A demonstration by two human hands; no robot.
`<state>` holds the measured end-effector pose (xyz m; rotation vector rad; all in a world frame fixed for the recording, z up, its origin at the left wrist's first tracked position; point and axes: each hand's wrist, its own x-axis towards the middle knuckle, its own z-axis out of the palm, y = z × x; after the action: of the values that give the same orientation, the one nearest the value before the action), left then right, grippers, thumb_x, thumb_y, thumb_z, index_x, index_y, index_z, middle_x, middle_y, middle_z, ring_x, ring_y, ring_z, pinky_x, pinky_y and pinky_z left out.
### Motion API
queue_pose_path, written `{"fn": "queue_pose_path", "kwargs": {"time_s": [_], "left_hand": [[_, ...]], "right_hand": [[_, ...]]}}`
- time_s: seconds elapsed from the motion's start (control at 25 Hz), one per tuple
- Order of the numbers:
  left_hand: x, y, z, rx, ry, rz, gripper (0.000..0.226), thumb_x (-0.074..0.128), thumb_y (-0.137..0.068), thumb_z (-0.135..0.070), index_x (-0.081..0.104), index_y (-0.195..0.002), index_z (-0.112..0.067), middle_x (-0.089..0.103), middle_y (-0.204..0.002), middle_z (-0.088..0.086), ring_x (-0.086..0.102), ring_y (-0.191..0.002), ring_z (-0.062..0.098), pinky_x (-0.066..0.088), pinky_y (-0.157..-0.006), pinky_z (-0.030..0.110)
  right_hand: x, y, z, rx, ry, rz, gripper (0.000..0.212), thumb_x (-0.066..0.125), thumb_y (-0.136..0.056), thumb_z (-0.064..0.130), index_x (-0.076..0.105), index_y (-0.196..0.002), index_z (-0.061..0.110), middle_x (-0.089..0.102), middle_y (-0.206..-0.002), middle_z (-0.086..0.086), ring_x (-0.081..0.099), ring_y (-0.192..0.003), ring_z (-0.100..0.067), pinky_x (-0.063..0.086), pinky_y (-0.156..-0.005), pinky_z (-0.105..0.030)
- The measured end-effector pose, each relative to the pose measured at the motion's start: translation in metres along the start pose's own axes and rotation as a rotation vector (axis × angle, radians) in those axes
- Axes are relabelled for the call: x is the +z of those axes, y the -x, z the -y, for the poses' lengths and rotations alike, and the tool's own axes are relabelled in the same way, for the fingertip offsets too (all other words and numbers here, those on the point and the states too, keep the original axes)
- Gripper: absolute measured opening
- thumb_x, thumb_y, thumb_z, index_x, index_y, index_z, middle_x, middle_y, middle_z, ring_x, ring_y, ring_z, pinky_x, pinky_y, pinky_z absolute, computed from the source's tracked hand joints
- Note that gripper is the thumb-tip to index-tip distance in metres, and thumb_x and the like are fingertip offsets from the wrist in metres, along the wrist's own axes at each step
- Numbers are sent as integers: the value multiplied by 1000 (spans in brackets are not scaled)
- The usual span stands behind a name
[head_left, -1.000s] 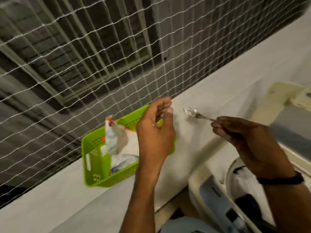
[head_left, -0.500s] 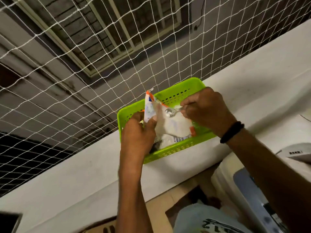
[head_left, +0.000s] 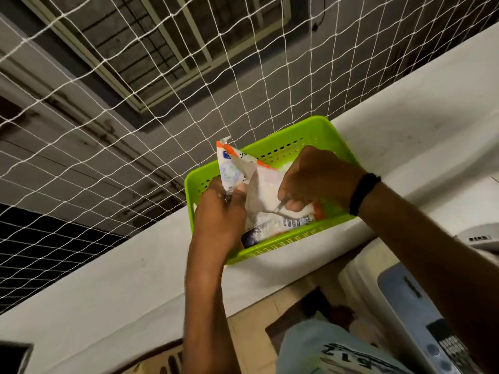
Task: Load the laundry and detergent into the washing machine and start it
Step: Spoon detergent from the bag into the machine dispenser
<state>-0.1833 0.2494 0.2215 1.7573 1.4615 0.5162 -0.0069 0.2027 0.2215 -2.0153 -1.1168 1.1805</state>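
- Green plastic basket (head_left: pixel 272 247) with slotted walls sits on a white ledge (head_left: pixel 121 279); this basket serves as the landmark for all positions below.
- White rope netting (head_left: pixel 162 103) stands directly behind the basket, touching or nearly touching its far rim.
- Detergent packet (head_left: pixel 235 168), white with orange trim and blue print, stands inside the basket, its opened top corner rising above the far rim.
- Left hand (head_left: pixel 220 211) is at the basket's left end; its fingers (head_left: pixel 240 188) are clamped on the left edge of the packet, thumb on the near face, holding the mouth open.
- Right hand (head_left: pixel 316 176) is over the basket's middle, above the packet's opening; its fingers are closed on the handle of a metal spoon (head_left: pixel 280 210).
- Spoon handle angles down from the right hand toward the near wall of the basket; the bowl end lies against the lower part of the packet, and whether it carries powder cannot be told.
- Black band (head_left: pixel 363 193) circles the right wrist, over the basket's right end.
- Washing machine (head_left: pixel 405 306) stands below and to the right of the basket, under the ledge, with a pale blue top panel; only part of it is in view.
- Light blue printed clothing (head_left: pixel 324 349) of the person appears well below the basket.
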Motion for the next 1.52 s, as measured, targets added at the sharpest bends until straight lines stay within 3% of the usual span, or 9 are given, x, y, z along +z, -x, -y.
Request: {"fn": "queue_pose_path", "kwargs": {"time_s": [0.16,0.2,0.4,0.6,0.72,0.88,1.08,1.2,1.52], "left_hand": [[1,3,-1,18,44,-7,12,56,-100,-29,60,-111,-31,71,-103,-11,68,-97,13,54,-85,32],[0,3,0,21,54,-13,11,57,-100,-29,60,-110,-31,71,-100,-14,68,-96,11,53,-83,30],[0,3,0,13,69,-59,7,62,-96,-29,65,-103,-31,73,-85,-19,70,-80,6,59,-81,38],[1,9,-5,47,141,-126,25,66,-94,-22,61,-116,-32,73,-108,-13,71,-95,8,59,-87,43],[4,14,-14,98,201,-177,35,66,-94,-14,57,-125,-28,69,-111,-14,66,-96,-8,58,-90,35],[13,20,-28,215,286,-327,42,66,-91,-8,55,-130,-22,66,-121,-6,62,-113,4,53,-100,37],[38,33,-58,443,439,-499,36,58,-88,5,59,-121,-9,67,-120,6,64,-112,13,53,-98,34],[65,38,-78,554,526,-392,30,56,-86,11,60,-114,-2,67,-112,16,66,-104,20,53,-92,29],[178,52,-132,622,587,103,27,61,-88,5,60,-109,-11,68,-103,5,66,-93,12,50,-86,22]], "right_hand": [[8,0,-8,76,-312,73,24,53,-79,4,72,-84,-10,75,-73,-19,75,-75,-36,56,-85,-57],[7,0,-9,92,-335,76,24,51,-80,2,71,-86,-11,75,-76,-20,75,-76,-35,56,-87,-57],[-9,13,-9,13,-507,-71,23,48,-88,-6,68,-88,-16,69,-80,-30,70,-68,-34,62,-60,-29],[-28,30,-14,-60,-514,-245,22,52,-83,-3,73,-77,-5,72,-76,-28,74,-71,-36,62,-71,-37],[-39,39,-18,-8,-664,-281,15,55,-86,-9,69,-82,-12,69,-77,-30,72,-61,-29,62,-60,-30],[-52,56,-29,-18,-786,-266,11,58,-86,-12,65,-91,-18,66,-74,-23,70,-56,-23,61,-57,-25],[-73,81,-54,-92,-890,-316,11,57,-87,-12,67,-83,-15,67,-73,-24,71,-59,-23,61,-61,-27],[-87,98,-78,-61,-948,-402,15,55,-87,-12,68,-80,-13,69,-75,-22,71,-66,-28,62,-63,-30],[-134,147,-162,116,-1070,-682,24,50,-87,-17,71,-79,-8,71,-81,-25,72,-70,-31,60,-64,-26]]}}
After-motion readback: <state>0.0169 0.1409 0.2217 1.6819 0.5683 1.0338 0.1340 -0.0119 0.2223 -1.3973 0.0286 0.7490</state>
